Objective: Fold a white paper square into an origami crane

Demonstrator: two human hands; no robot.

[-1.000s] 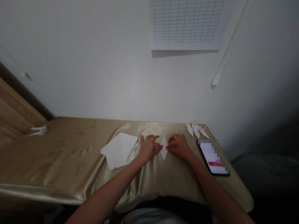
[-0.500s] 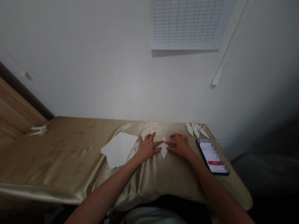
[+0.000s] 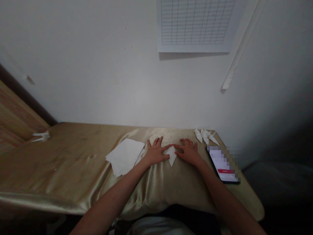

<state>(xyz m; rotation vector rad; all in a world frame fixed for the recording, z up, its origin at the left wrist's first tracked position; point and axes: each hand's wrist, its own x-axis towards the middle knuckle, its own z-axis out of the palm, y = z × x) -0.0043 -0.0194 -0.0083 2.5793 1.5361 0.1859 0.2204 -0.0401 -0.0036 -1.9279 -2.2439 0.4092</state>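
A small white piece of folded paper (image 3: 172, 157), shaped like a kite with its point toward me, lies flat on the gold cloth. My left hand (image 3: 156, 153) is on its left, fingers spread, with the index fingertip at the paper's top and the thumb at its left edge. From the other side my right hand (image 3: 189, 152) reaches in, index fingertip meeting the left one at the top and thumb by the right edge. Its other fingers are a little bent but apart. Both hands rest on the paper without lifting it.
Left of my hands is a stack of white paper sheets (image 3: 126, 156). Several folded paper cranes (image 3: 205, 136) sit at the back right, near a phone (image 3: 223, 166) with a lit screen. Another folded paper piece (image 3: 42, 136) lies far left. Behind the table stands a wall (image 3: 97, 75).
Both index fingers have moved up to the paper's top and now meet there. The narrow diamond with a visible upper point now looks like a wider kite.
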